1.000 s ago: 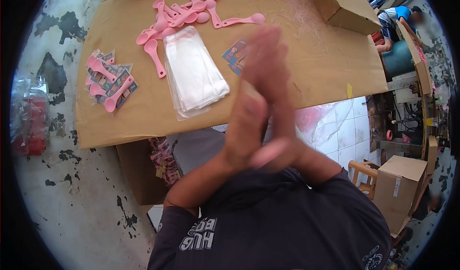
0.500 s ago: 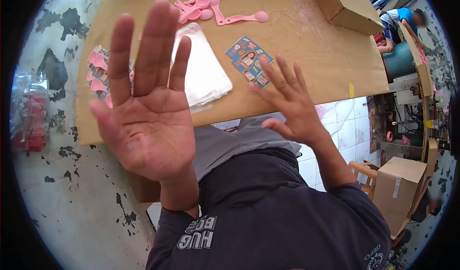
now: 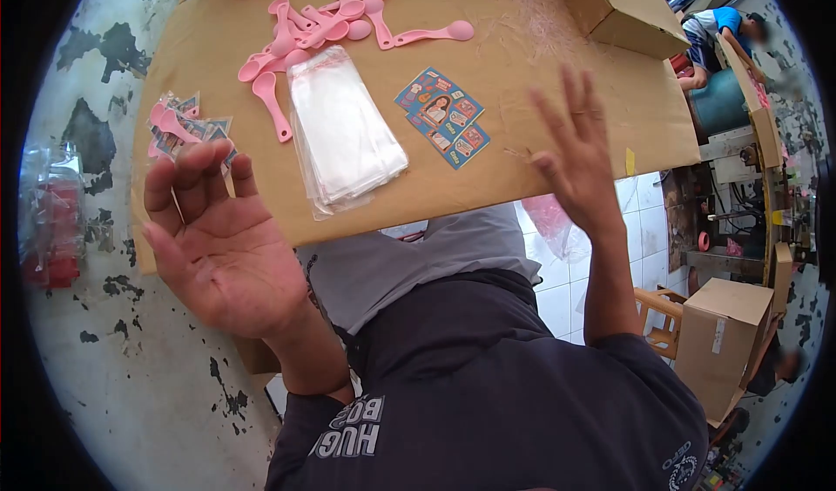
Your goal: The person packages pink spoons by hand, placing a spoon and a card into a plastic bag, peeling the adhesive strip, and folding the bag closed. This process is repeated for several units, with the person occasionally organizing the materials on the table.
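Note:
My left hand is raised palm up over the table's left front edge, its fingers loosely curled and apart, with nothing in it. Behind it lie pink spoons packed with printed cards, partly hidden by my fingers. My right hand hovers over the right front edge, fingers spread and a little blurred, holding nothing. Between the hands, a stack of clear plastic bags lies on the table. Right of it rest blue printed cards, overlapping. Loose pink measuring spoons are heaped behind the bags.
The table is covered in brown paper. A cardboard box stands at its back right, near scattered clear strips. Another box and a wooden chair are to my right. A person sits farther off.
Both hands have moved apart. My left hand has dropped lower and left, its fingers curling, uncovering the spoons and bags. My right hand has shifted right, away from the cards.

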`<state>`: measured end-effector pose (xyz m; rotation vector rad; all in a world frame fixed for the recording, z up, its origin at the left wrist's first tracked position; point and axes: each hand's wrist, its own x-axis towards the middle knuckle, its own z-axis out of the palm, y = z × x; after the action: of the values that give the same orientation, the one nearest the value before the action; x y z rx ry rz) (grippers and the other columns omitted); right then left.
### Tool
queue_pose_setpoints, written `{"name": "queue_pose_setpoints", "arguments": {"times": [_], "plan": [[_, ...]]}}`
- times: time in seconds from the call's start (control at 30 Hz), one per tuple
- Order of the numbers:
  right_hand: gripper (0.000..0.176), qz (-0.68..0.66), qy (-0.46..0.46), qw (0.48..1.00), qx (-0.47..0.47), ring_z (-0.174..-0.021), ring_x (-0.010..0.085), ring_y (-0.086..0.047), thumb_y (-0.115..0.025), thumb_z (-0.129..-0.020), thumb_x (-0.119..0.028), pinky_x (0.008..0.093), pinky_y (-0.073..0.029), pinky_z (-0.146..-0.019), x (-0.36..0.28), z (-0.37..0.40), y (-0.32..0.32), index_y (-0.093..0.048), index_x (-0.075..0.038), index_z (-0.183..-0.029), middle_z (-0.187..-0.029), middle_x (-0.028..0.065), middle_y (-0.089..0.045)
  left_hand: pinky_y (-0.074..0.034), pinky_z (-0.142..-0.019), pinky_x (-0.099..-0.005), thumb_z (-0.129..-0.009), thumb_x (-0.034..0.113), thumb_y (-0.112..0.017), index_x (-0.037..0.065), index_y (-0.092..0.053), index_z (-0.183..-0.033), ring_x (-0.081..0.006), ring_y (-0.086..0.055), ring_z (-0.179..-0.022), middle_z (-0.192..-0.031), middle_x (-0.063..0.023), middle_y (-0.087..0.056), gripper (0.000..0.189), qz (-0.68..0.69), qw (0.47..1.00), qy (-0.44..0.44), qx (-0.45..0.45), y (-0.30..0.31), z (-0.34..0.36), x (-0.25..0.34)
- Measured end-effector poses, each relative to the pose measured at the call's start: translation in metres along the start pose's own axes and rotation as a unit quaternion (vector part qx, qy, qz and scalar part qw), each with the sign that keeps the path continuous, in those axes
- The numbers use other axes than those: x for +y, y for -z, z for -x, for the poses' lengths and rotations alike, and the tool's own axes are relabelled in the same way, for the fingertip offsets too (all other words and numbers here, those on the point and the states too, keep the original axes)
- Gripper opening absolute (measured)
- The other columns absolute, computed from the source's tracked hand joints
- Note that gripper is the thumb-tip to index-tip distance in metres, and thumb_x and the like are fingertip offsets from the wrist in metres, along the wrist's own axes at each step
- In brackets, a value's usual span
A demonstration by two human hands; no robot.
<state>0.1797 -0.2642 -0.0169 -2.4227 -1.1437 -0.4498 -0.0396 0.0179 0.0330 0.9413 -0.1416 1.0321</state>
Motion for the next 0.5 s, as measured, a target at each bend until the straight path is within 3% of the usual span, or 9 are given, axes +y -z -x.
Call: {"name": "queue_pose_setpoints", "arguments": {"times": [0.03, 0.1, 0.13, 0.2, 0.23, 0.3, 0.37, 0.47, 0.5], "plan": [[0.075, -0.014, 0.036, 0.998, -0.058, -0.161, 0.0380, -0.011, -0.041, -0.102, -0.067, 0.0579, -0.009, -0.127, -0.007, 0.000, -0.002, -0.051, -0.014, -0.155, -0.173, 0.0110, -0.022, -0.039, -0.114, -0.0479, -0.112, 0.037, -0.042, 0.004, -0.058, -0.134, -0.0298, -0.056, -0.132, -0.138, -0.0184, -0.063, 0.043, 0.000, 1.000, 0.001, -0.001, -0.002, 0.002, -0.003], [0.074, 0.019, 0.075, 0.987, -0.139, -0.161, 0.0371, -0.010, -0.042, -0.102, -0.066, 0.0581, -0.007, -0.127, -0.006, -0.001, -0.007, -0.049, -0.015, -0.156, -0.174, 0.0110, -0.019, -0.044, -0.105, -0.0427, -0.110, 0.037, -0.045, 0.009, -0.054, -0.112, -0.0254, -0.060, -0.117, -0.119, -0.0151, -0.065, 0.030, -0.024, 0.999, -0.014, 0.023, -0.004, 0.005, -0.010], [0.074, 0.019, 0.075, 0.987, -0.140, -0.161, 0.0371, -0.010, -0.042, -0.102, -0.066, 0.0581, -0.007, -0.127, 0.004, 0.000, -0.014, -0.049, -0.015, -0.156, -0.174, 0.0110, -0.019, -0.044, -0.105, -0.0427, -0.110, 0.037, -0.045, 0.009, -0.054, -0.112, -0.0254, -0.060, -0.117, -0.119, -0.0151, -0.065, 0.030, -0.024, 0.999, -0.014, 0.023, -0.003, 0.007, -0.010], [0.074, 0.117, -0.083, 0.988, -0.065, -0.161, 0.0375, -0.010, -0.044, -0.102, -0.067, 0.0576, -0.006, -0.128, 0.028, 0.001, -0.023, -0.049, -0.018, -0.156, -0.174, 0.0116, -0.019, -0.044, -0.098, -0.0405, -0.110, 0.033, -0.048, 0.013, -0.046, -0.090, -0.0215, -0.058, -0.102, -0.103, -0.0120, -0.064, 0.028, -0.075, 0.994, -0.008, 0.083, -0.001, 0.012, -0.009], [0.071, 0.107, -0.080, 0.991, -0.012, -0.161, 0.0383, -0.010, -0.046, -0.102, -0.065, 0.0592, -0.007, -0.127, 0.031, -0.001, -0.016, -0.050, -0.019, -0.155, -0.174, 0.0124, -0.019, -0.044, -0.098, -0.0405, -0.110, 0.033, -0.048, 0.013, -0.046, -0.090, -0.0215, -0.058, -0.102, -0.103, -0.0120, -0.064, 0.028, -0.075, 0.994, -0.010, 0.084, 0.004, 0.014, -0.007], [0.069, 0.038, -0.025, 0.998, -0.047, -0.161, 0.0385, -0.011, -0.047, -0.102, -0.063, 0.0595, -0.007, -0.127, 0.017, -0.003, -0.001, -0.052, -0.019, -0.155, -0.174, 0.0128, -0.019, -0.044, -0.095, -0.0379, -0.111, 0.028, -0.051, 0.012, -0.047, -0.078, -0.0207, -0.055, -0.097, -0.092, -0.0079, -0.059, 0.037, -0.108, 0.993, 0.017, 0.037, 0.023, 0.018, -0.001], [0.063, -0.072, 0.077, 0.986, -0.127, -0.160, 0.0377, -0.013, -0.049, -0.103, -0.060, 0.0588, -0.009, -0.127, 0.009, 0.002, 0.009, -0.058, -0.020, -0.150, -0.172, 0.0120, -0.025, -0.044, -0.091, -0.0376, -0.110, 0.027, -0.048, 0.012, -0.044, -0.076, -0.0197, -0.054, -0.090, -0.086, -0.0088, -0.059, 0.038, -0.125, 0.990, 0.016, 0.065, 0.033, 0.021, -0.001], [0.060, -0.150, 0.118, 0.955, -0.228, -0.160, 0.0368, -0.016, -0.052, -0.102, -0.059, 0.0564, -0.010, -0.128, 0.021, 0.004, 0.015, -0.064, -0.020, -0.145, -0.170, 0.0108, -0.032, -0.044, -0.085, -0.0358, -0.110, 0.025, -0.048, 0.011, -0.043, -0.075, -0.0184, -0.053, -0.083, -0.081, -0.0097, -0.058, 0.037, -0.165, 0.981, 0.012, 0.099, 0.041, 0.022, -0.002], [0.057, -0.089, 0.076, 0.974, -0.193, -0.160, 0.0366, -0.019, -0.056, -0.101, -0.055, 0.0565, -0.012, -0.128, 0.031, 0.007, 0.010, -0.065, -0.018, -0.143, -0.168, 0.0094, -0.036, -0.044, -0.083, -0.0343, -0.109, 0.022, -0.049, 0.010, -0.045, -0.075, -0.0180, -0.054, -0.082, -0.080, -0.0097, -0.059, 0.036, -0.187, 0.977, 0.013, 0.100, 0.042, 0.022, -0.002]]}}
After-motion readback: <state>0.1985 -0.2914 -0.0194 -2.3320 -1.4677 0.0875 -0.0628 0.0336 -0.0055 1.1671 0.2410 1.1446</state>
